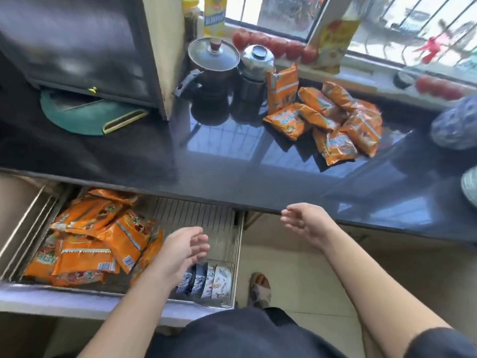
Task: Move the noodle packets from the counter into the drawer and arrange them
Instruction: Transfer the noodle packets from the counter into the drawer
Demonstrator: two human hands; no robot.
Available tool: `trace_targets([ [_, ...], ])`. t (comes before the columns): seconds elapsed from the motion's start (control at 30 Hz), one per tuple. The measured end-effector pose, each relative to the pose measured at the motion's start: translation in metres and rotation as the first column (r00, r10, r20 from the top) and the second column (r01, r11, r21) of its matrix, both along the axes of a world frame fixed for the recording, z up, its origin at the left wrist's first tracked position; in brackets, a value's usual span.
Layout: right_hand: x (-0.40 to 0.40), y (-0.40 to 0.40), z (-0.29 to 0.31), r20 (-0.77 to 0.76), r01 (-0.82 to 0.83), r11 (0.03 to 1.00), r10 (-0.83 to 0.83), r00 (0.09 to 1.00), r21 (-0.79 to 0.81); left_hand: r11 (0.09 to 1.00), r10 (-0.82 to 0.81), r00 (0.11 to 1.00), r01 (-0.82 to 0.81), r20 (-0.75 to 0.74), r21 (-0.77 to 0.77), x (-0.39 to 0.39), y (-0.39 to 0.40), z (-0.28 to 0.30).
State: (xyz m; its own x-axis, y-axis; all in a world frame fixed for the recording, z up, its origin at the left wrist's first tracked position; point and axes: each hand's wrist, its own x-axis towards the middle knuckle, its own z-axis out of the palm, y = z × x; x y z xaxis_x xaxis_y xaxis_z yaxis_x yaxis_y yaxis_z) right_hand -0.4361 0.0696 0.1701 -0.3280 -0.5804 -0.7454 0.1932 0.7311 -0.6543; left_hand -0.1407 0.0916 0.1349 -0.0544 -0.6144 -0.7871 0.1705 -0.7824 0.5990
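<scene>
Both hands empty, fingers relaxed. Right hand [303, 223] at worktop [222, 156] edge, nearer the noodle packets [333, 120] upper right; left hand [180, 250] over drawer [222, 223].

I can't read a single word from here. The orange plastic noodle packets in the open metal drawer [85, 244] carry printing and white barcode patches, but the characters are too small and smeared for me to make out. The orange noodle packets piled on the dark glossy table [333, 120] show only blurred blue-and-white lettering. The tall yellow carton by the window [214, 15] and the yellow bag on the sill [333, 42] have labels I find equally illegible.
</scene>
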Motion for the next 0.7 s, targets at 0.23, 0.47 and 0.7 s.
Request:
trace_targets([
  [0.23,-0.173,-0.085,-0.016,0.056,0.219,0.976,-0.218,0.974,-0.005,0.989,0.136,0.989,-0.139,0.062,0.053,-0.100,0.000,0.012],
  [0.47,-0.224,-0.157,-0.040,0.369,0.243,0.963,-0.270,0.889,0.120,0.970,0.232,0.967,-0.238,0.102,0.053,-0.156,0.021,0.030],
  [0.7,-0.223,-0.153,-0.052,0.256,0.319,0.947,-0.296,0.920,-0.051,0.969,0.233,0.955,-0.244,0.185,0.037,-0.160,0.040,0.038],
])
